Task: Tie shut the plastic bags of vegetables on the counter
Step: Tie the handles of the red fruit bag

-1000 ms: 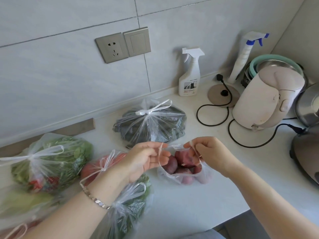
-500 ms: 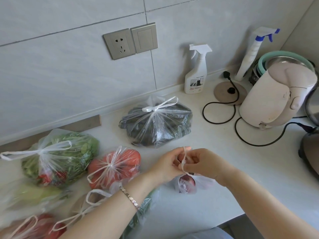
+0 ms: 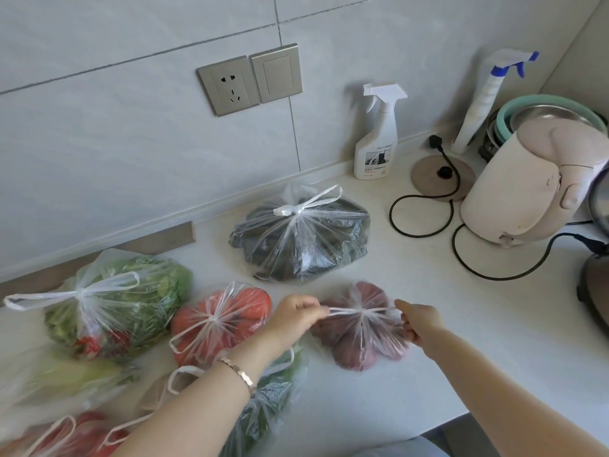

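Note:
A clear plastic bag of dark red round vegetables (image 3: 362, 338) lies on the white counter (image 3: 494, 324) in front of me. My left hand (image 3: 296, 316) pinches its left handle and my right hand (image 3: 420, 323) pinches its right handle. The two handles are stretched taut sideways from a knot at the bag's top. Around it lie knotted bags: dark greens (image 3: 303, 239) behind, tomatoes (image 3: 220, 321) to the left, leafy greens (image 3: 115, 298) further left. Another bag of greens (image 3: 267, 400) lies under my left forearm.
Two spray bottles (image 3: 377, 133) (image 3: 487, 97) stand at the wall. A cream kettle (image 3: 534, 186), its base (image 3: 443, 174) and a black cord (image 3: 425, 222) occupy the right. More bags (image 3: 66, 433) crowd the lower left. The counter's front edge runs at bottom right.
My hands, close together over the bag half a second ago, have moved apart sideways, pulling the handles tight. The bag's open mouth is now drawn shut at a knot.

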### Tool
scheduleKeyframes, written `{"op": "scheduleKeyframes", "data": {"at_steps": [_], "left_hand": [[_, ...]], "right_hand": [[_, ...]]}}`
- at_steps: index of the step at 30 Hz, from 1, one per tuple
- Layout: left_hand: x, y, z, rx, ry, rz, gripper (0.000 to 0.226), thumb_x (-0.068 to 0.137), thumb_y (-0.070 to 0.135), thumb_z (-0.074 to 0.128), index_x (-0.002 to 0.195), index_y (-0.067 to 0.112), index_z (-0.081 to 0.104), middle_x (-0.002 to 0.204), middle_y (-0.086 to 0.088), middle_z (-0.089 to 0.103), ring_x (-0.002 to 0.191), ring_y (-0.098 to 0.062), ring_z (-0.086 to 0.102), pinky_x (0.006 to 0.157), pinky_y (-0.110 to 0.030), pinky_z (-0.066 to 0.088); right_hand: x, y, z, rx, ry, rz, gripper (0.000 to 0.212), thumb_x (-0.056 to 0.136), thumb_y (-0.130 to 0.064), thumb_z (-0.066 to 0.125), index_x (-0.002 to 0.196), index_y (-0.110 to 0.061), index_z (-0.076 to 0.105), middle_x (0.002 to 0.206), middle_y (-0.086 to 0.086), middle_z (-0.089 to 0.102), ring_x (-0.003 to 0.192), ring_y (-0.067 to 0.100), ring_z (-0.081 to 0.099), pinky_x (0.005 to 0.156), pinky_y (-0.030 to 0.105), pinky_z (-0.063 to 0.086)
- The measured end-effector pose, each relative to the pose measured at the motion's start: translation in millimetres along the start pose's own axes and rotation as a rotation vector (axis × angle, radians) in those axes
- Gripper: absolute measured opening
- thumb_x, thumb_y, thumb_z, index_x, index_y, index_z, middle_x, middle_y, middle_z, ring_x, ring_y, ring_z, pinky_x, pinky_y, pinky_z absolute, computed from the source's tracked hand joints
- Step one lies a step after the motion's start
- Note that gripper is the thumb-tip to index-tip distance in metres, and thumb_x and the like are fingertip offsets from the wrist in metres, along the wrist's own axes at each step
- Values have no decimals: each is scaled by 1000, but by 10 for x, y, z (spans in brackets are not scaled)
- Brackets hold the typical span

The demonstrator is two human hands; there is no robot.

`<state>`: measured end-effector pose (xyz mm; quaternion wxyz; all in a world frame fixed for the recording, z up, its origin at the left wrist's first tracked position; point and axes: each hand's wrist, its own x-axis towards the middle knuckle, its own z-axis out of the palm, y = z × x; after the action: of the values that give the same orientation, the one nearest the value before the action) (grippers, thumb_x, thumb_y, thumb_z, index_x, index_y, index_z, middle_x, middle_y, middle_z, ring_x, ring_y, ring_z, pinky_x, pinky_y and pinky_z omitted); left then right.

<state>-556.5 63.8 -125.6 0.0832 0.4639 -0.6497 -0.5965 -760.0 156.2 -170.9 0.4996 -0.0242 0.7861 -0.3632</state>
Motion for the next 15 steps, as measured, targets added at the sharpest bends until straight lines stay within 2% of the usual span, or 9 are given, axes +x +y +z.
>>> {"op": "scheduleKeyframes", "data": {"at_steps": [3,5,8,10,12,14,15], "left_hand": [[98,5,134,-853,179,-227,59,88,2,42,31,18,35,32,5,31,39,-11,40,69,-26,48],[158,-52,182,-1124,256,-393,51,89,3,39,40,16,33,30,6,25,27,-8,29,56,-23,44],[237,-144,152,-1173,322,-588,40,89,4,38,51,13,30,26,5,21,21,-9,22,44,-19,33],[299,-168,133,-1183,337,-643,37,90,4,34,54,12,33,25,4,23,19,-9,23,40,-19,32],[339,-153,128,-1200,325,-625,34,92,5,30,60,9,40,26,3,29,21,-9,25,36,-14,30],[323,-72,98,-1205,266,-542,29,93,6,31,73,5,51,34,3,44,26,-7,35,35,-15,32],[291,-12,74,-1192,205,-475,26,93,6,33,82,3,56,43,0,55,32,-7,44,36,-17,38]], "right_hand": [[46,-94,63,-27,19,-115,40,88,-17,56,54,-13,36,51,4,33,45,15,28,46,24,25],[75,-116,68,-2,42,-118,40,88,-17,56,54,-14,35,52,5,33,45,15,27,45,23,24],[123,-1,47,-10,78,-57,39,87,-17,58,53,-14,38,52,5,33,46,15,28,47,23,23],[142,106,53,26,109,-1,39,86,-16,60,52,-11,42,51,5,36,45,15,31,41,22,25],[85,114,73,105,143,9,35,85,-14,60,54,-11,47,53,6,41,47,17,35,41,23,29],[-15,0,69,154,155,-94,29,86,-16,59,59,-12,50,58,4,46,52,18,39,50,26,34],[-87,-91,56,179,118,-174,26,87,-16,57,61,-11,52,60,4,47,56,18,41,56,26,36]]}}
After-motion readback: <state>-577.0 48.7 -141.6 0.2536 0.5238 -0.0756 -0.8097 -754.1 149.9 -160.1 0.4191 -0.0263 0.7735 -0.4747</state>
